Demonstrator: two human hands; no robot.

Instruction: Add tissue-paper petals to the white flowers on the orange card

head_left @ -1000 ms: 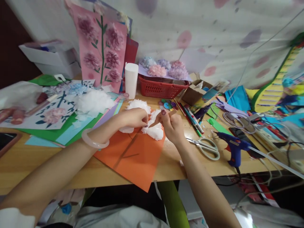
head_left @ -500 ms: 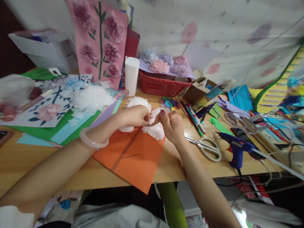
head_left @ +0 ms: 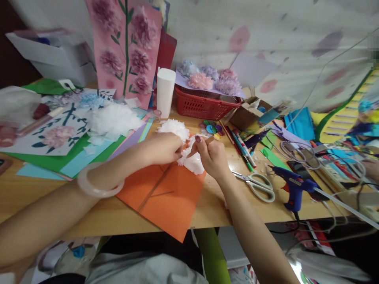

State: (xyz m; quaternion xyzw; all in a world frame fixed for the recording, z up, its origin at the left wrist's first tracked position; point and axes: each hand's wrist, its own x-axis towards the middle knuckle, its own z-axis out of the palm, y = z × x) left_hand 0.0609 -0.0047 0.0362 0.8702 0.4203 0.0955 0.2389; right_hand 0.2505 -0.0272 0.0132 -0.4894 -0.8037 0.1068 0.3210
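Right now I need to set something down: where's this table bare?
Bare wood along the near edge: left of the orange sheet, below the blue paper, though the left forearm crosses it, and between the orange sheet and the scissors. Crowded: papers left, basket behind, glue gun and cables right, left hand and right hand, holding a stick, on the white paper flower.

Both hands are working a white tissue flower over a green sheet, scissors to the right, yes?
No: the head view shows an orange sheet, not green. The left hand and right hand do work the white tissue flower over it, scissors to the right.
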